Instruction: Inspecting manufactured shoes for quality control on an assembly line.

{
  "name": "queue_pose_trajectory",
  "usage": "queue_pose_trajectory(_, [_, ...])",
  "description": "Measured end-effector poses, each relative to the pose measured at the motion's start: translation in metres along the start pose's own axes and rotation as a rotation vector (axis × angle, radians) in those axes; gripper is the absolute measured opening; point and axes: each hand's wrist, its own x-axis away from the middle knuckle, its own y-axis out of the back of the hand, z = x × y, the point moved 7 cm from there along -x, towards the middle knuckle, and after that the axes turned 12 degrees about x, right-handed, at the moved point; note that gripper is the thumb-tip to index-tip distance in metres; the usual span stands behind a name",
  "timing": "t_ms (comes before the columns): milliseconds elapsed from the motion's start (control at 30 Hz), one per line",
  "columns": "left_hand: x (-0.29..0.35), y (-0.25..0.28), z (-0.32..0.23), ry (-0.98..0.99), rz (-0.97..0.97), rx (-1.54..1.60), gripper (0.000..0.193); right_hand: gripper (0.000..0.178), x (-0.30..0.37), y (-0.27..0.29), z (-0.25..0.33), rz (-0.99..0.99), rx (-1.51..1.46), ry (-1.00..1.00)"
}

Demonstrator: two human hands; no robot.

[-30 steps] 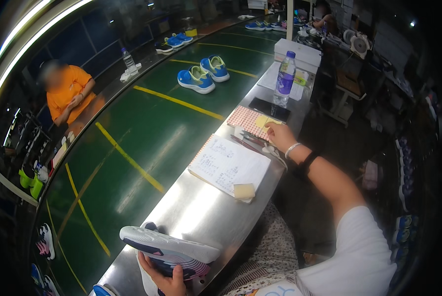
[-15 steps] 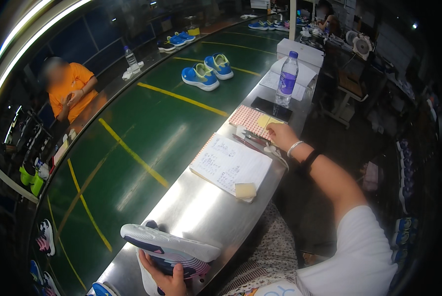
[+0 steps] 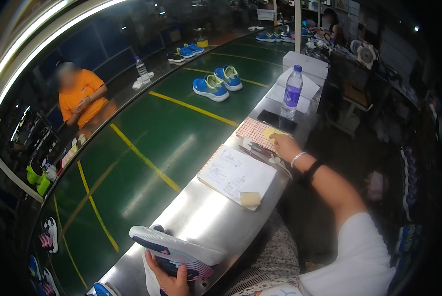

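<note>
White-soled, wavy-lined sneaker point(image 3: 179, 245) is clamped in left hand point(image 3: 172, 280); right hand point(image 3: 286, 148) touches yellow paper point(image 3: 269, 132), grip unclear.

Your shoe point(image 3: 181, 249): white sole, navy upper, pink stripes. Your paper slip point(image 3: 269, 132): yellow. Pad point(image 3: 250, 129): red-and-pale pattern. Green surface point(image 3: 152, 143): yellow lines. Bottle point(image 3: 292, 94): purple cap, label. Your sleeve point(image 3: 349, 251): white.

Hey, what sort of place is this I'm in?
Probably a shoe factory or workshop: blue shoes stand on what looks like a green conveyor with yellow lines, your left hand holds a shoe, and a person in orange is across from you.
</note>
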Motion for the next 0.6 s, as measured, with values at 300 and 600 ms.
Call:
queue_pose_trajectory(300, [-0.003,-0.006,-0.008,-0.043,-0.136,0.34,0.09,0.03,-0.012,-0.003,0.009,0.061,0.013,0.209])
queue_pose_trajectory(600, [-0.021,-0.042,-0.047,-0.022,0.233,0.234,0.083,0.041,0.019,0.093,0.129,0.343,-0.619,0.173])
